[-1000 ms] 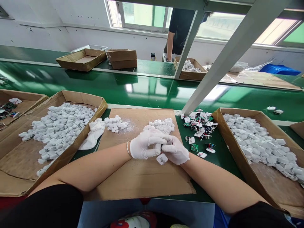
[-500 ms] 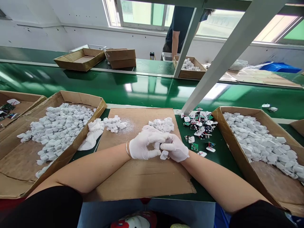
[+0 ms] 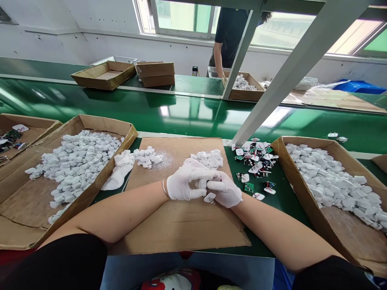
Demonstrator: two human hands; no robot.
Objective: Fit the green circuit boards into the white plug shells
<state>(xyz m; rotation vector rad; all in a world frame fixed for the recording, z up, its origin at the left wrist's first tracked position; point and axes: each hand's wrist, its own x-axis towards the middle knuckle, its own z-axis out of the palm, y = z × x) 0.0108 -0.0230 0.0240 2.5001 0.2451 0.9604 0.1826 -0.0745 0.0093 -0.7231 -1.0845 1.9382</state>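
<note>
hidden: white plastic piece [image 3: 209,197], mostly behind fingers of gloved left hand [image 3: 186,181] and gloved right hand [image 3: 225,190] | too small: parts on circuit boards [image 3: 248,187] | cut off: co-worker [image 3: 231,36], head past top edge; colourful object [image 3: 171,282], bottom edge; cardboard box [image 3: 381,163], right edge

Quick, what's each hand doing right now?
Left hand: closed on a small white plastic part.
Right hand: closed on the same part, pressed against the left.

White casing [image 3: 209,197] between gloved hands [image 3: 189,183]
</note>
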